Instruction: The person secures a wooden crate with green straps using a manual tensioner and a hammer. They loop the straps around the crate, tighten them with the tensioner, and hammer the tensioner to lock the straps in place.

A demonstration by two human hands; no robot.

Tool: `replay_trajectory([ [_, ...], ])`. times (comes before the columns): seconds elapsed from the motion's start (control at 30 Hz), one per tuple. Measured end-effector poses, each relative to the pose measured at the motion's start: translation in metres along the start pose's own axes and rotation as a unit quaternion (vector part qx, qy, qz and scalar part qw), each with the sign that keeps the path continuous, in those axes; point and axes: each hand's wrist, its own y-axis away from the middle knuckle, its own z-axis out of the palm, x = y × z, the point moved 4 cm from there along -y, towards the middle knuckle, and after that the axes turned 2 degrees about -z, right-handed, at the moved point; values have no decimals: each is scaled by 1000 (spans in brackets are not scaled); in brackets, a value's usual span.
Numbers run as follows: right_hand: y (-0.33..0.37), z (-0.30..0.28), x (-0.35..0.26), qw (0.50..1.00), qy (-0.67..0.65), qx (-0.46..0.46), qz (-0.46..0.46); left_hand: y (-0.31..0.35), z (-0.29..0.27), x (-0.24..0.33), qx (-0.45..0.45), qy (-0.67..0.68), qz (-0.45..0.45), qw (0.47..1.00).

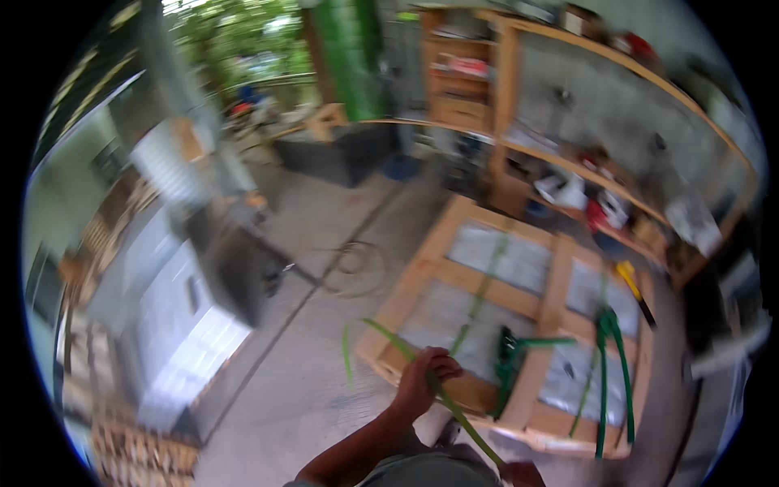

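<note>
A long green plastic strap (471, 426) runs through my left hand (428, 375), whose fingers are closed round it. Its loose end curls up and away to the left. At the lower edge the strap's other end meets my right hand (521, 474), which is blurred and partly cut off; it seems closed on the strap. Just beyond my hands lies a wooden-framed crate (556, 276) with wrapped grey panels, crossed by green straps. On it rest a green strapping tool (507, 357) with a lever and a green long-handled tool (608, 325).
A yellow-and-black-handled tool (635, 292) lies at the crate's right edge. Wooden shelving (507, 81) with boxes and bags stands behind. A coil of thin strap (353, 258) is on the floor. To the left are a white wrapped block (182, 325) and wooden pallets (146, 450).
</note>
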Motion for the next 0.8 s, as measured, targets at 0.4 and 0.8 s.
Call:
replay_trajectory([
  [0.4,-12,29,-273,971,106,160,-142,-37,14,-14,-145,-36,-252,956],
  [0.8,-1,69,-8,898,159,402,82,-174,11,235,52,-198,12,979],
])
